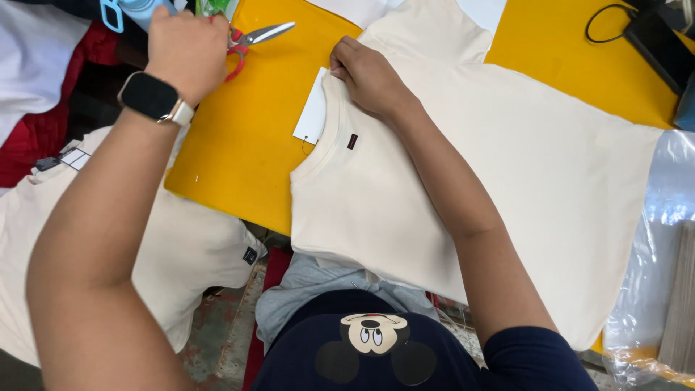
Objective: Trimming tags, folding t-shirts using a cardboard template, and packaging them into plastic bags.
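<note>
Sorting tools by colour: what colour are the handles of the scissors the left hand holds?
Red, seen in the head view: the scissors in the left hand.

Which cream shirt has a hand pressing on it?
The shirt spread flat on the yellow table: the right hand presses its collar. The other shirt hangs lower left, untouched.

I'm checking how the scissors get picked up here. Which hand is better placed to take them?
Left, probably. The left hand is already at the red handles of the scissors, while the right hand presses the collar of the cream shirt.
</note>
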